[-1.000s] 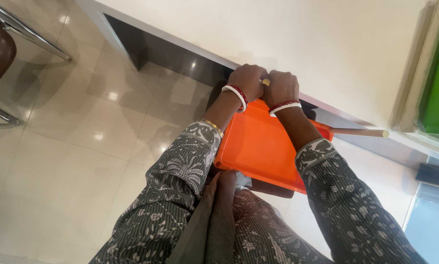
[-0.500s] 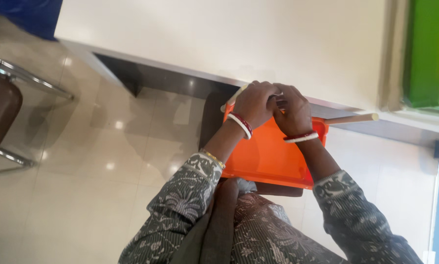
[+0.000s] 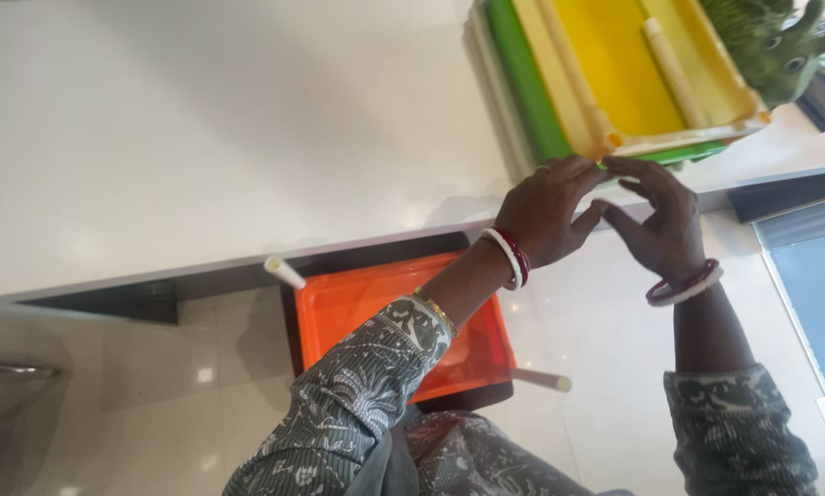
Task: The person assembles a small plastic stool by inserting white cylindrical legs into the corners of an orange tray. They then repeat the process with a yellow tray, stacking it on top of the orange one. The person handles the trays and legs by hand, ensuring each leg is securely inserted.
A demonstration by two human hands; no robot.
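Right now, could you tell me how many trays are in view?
3: an orange tray on the lap, a yellow tray stacked on a green tray on the table; more may be hidden beneath.
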